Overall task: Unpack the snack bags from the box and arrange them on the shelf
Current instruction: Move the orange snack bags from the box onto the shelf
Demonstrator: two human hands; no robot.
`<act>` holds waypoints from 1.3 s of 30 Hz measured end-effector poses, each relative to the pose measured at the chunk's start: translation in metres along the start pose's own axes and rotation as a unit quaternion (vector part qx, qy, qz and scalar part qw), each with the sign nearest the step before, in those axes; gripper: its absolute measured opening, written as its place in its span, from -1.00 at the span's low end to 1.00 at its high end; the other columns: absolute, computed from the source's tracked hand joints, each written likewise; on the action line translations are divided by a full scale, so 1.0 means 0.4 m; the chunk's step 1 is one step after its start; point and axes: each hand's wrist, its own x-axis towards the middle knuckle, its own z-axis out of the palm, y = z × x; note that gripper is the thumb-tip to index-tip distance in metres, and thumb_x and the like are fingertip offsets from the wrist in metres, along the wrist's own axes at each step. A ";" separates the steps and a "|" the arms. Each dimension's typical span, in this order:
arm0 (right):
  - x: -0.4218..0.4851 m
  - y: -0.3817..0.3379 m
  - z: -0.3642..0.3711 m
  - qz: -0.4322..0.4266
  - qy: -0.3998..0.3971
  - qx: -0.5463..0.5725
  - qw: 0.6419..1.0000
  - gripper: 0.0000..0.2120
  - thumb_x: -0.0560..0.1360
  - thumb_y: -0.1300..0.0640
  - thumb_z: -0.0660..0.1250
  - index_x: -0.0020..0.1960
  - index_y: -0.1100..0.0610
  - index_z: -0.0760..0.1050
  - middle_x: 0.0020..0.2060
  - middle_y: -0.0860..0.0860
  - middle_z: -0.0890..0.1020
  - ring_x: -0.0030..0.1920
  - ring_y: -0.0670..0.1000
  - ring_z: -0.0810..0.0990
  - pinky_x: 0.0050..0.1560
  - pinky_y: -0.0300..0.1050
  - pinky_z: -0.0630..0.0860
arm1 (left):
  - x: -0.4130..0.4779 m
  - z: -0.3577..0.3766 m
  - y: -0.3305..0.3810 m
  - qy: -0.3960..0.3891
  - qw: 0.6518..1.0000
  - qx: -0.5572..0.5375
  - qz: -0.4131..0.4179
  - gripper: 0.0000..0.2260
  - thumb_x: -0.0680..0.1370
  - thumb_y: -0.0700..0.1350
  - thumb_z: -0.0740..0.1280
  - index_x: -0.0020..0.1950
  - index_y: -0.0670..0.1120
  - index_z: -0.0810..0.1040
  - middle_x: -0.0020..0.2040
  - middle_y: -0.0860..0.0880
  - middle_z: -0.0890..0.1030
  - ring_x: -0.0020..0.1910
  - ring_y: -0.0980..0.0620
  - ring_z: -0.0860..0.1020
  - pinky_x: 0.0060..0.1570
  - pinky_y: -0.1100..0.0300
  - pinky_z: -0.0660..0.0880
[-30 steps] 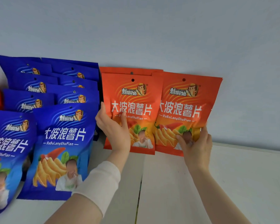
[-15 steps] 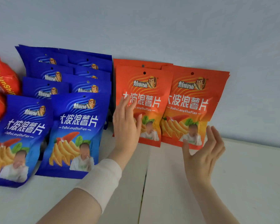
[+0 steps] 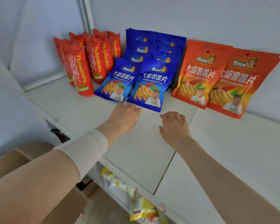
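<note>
Leaning on the back wall, orange bags (image 3: pixel 199 73) stand on the shelf (image 3: pixel 233 151) beside blue bags (image 3: pixel 136 81) and red bags (image 3: pixel 81 65). Left hand (image 3: pixel 124 113) and right hand (image 3: pixel 174 125) hover loosely curled, holding nothing. Bags judged light, slippery, prone to topple; pinch the top seam. Yellow packets (image 3: pixel 141 207) lie below, no obstruction.
</note>
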 end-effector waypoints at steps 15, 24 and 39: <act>-0.089 -1.051 0.010 -0.360 -0.007 0.039 0.932 -0.65 0.56 0.03 0.16 0.27 0.17 0.39 0.16 0.13 0.50 0.19 0.17 0.43 0.14 0.04 0.37 | -1.008 0.300 -0.546 -0.179 0.917 -0.068 -0.349 -0.72 0.59 -0.10 0.19 0.30 -0.07 0.36 0.26 -0.08 0.46 0.27 -0.08 0.41 0.18 0.06 0.35; -0.188 -1.449 0.280 -0.473 -0.168 -0.053 0.863 -0.64 0.57 0.04 0.13 0.34 0.12 0.28 0.26 0.07 0.42 0.25 0.10 0.38 0.23 -0.03 0.32 | -1.458 0.616 -0.572 -0.345 0.774 -0.160 -0.505 -0.66 0.58 -0.16 0.19 0.35 -0.11 0.29 0.29 -0.11 0.42 0.28 -0.11 0.39 0.19 0.05 0.35; -0.091 -1.535 0.778 -0.226 -0.430 0.001 0.874 -0.31 0.43 -0.20 0.32 0.41 0.07 0.16 0.30 0.12 0.38 0.28 0.14 0.42 0.19 0.08 0.46 | -1.433 1.119 -0.484 -0.061 0.161 -0.503 -0.847 -0.45 0.48 0.00 0.40 0.38 -0.14 0.29 0.25 -0.14 0.52 0.22 -0.15 0.50 0.17 0.03 0.41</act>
